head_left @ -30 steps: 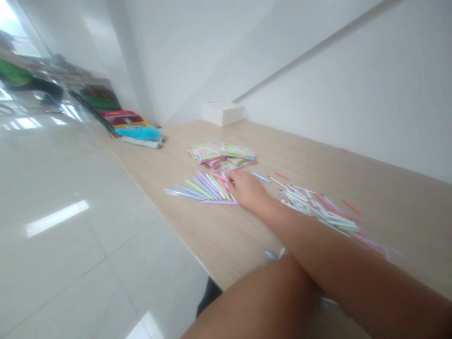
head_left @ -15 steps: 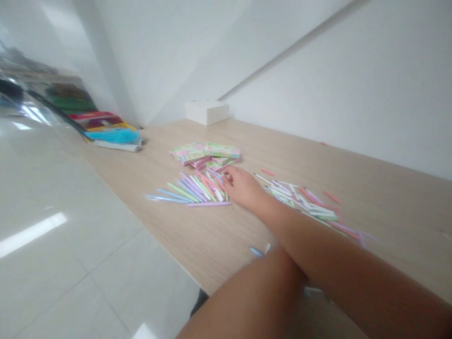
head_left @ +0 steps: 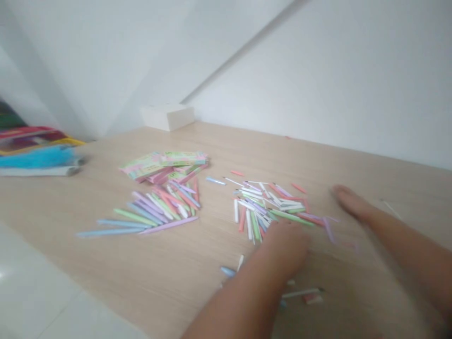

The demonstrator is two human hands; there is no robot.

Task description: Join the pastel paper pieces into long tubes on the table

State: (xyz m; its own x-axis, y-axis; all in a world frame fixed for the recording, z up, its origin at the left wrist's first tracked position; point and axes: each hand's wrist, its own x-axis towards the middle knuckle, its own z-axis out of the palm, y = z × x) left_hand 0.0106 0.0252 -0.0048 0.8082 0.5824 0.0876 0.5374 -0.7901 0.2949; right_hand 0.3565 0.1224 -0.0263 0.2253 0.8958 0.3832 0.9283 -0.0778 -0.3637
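My left hand (head_left: 287,242) is at the near edge of a loose pile of pen parts (head_left: 257,205), white, green, coral and purple tubes and thin refills. Its fingers point away from me and are mostly hidden behind the hand. To the right of the pile, my right hand (head_left: 348,200) is over the table, smeared by motion, and I cannot make out anything in it. A fan of pastel pens (head_left: 158,207) lies to the left, apart from both hands. Near my left forearm lie a blue piece (head_left: 228,271) and a thin refill (head_left: 302,293).
Behind the pens sit stacked pastel boxes (head_left: 183,160). A white box (head_left: 167,117) stands against the wall on the wooden table (head_left: 169,278). A blue bundle (head_left: 38,157) lies at the far left. One blue pen part (head_left: 215,180) lies between the pens and the pile.
My right hand has left the fan of pens and swung back to the right. A purple-blue pen now lies on the fan's right end. The view has turned right, and my left hand shows.
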